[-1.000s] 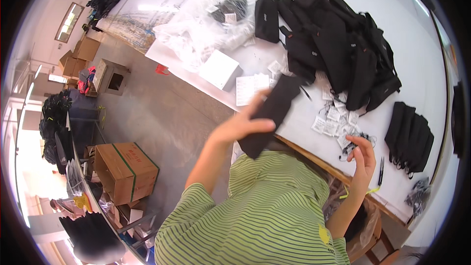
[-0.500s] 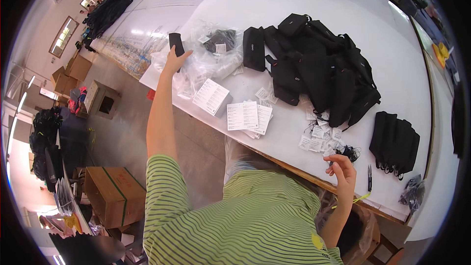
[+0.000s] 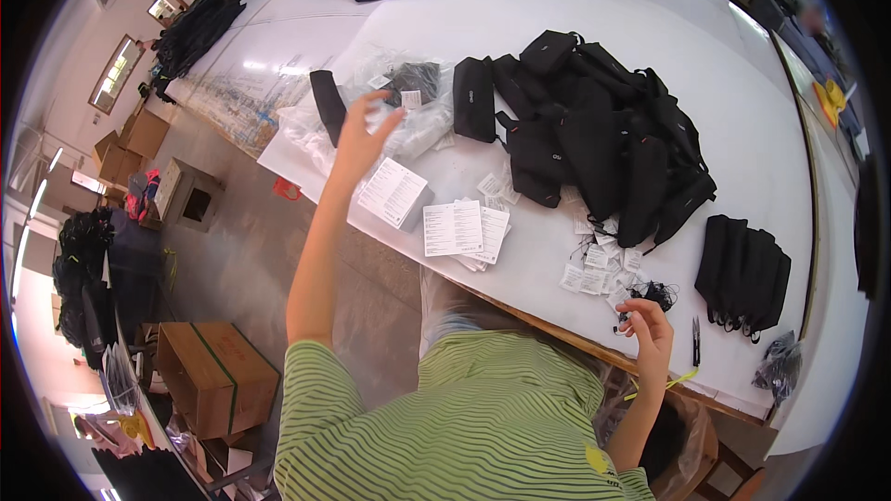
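Left hand [image 3: 360, 137] raised with fingers spread, empty, just beside the slim black pouch [image 3: 327, 107] lying on clear plastic bags [image 3: 408, 125] at the white table [image 3: 557, 28] edge. Right of that pouch: printed leaflets [image 3: 455, 223], then a heap of black bags [image 3: 594, 130], then a neat stack of folded black pouches [image 3: 742, 274]. Right hand [image 3: 650, 334] loosely curled near a tangle of black cord [image 3: 655, 294]; hard to tell whether pinching anything. Small white tags [image 3: 594, 269] beside it, too small to read. Cardboard boxes [image 3: 213, 376] below on the floor.
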`<state>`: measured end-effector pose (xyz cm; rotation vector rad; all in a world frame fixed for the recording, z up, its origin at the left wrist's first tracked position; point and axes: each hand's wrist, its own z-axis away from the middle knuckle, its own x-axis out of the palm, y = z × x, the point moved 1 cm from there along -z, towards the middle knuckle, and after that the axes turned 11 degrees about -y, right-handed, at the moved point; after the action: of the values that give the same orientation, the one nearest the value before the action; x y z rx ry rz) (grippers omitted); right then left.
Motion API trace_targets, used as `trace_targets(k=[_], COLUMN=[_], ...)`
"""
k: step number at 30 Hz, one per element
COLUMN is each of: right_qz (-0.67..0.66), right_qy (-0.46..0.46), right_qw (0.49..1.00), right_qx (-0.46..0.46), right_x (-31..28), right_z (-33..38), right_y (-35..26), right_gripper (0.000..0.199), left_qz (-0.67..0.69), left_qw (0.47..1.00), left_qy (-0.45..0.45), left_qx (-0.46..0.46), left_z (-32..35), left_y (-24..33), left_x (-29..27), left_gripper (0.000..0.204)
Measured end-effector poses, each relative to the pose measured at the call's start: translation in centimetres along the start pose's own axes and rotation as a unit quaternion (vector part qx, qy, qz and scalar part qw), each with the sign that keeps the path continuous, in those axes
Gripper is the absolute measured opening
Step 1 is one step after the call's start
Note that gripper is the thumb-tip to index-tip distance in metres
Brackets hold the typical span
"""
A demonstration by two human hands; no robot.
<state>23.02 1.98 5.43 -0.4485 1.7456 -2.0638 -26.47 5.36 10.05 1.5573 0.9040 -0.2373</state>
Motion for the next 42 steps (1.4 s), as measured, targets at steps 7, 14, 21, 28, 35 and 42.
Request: trace_targets(k=[7,14,21,28,35,42], right_qz=[-0.018,0.056,0.214,0.349,0.566,0.584], right_qy=[-0.009,0.070,0.179,0.059,-0.092,-0.150], right_qw=[1.000,0.996,0.960,0.934,0.806,0.777], right_qx=[-0.006,-0.005,0.036,-0.046,-0.147,-0.178], right_x=[-0.1,-1.1,-2.2,2.2,4.4,3.0], right_z=[-0.7,-0.7,-0.9,-8.0,-13.3,-13.4], right_y=[0.0,0.8,3.1,2.6,4.1,3.7], right_gripper=[0.018,0.016,0.013,0.010,0.017,0.013], left_qz=[0.530,0.661,0.688,0.527,-0.209,-0.175], left_qw=[0.251,-0.076,-0.005,0.730,0.972,0.969], left_qy=[-0.691,-0.677,-0.673,-0.435,0.026,0.040], left_qx=[0.424,0.315,0.273,0.022,-0.107,-0.169], left_z=[14.6,19.4,20.9,13.8,12.9,15.0], left_y=[24.7,28.3,26.7,17.6,-0.4,0.5], left_x=[7.4,11.8,12.9,11.0,12.4,14.2], left_gripper=[0.037,0.031,0.033,0.025,0.069,0.091])
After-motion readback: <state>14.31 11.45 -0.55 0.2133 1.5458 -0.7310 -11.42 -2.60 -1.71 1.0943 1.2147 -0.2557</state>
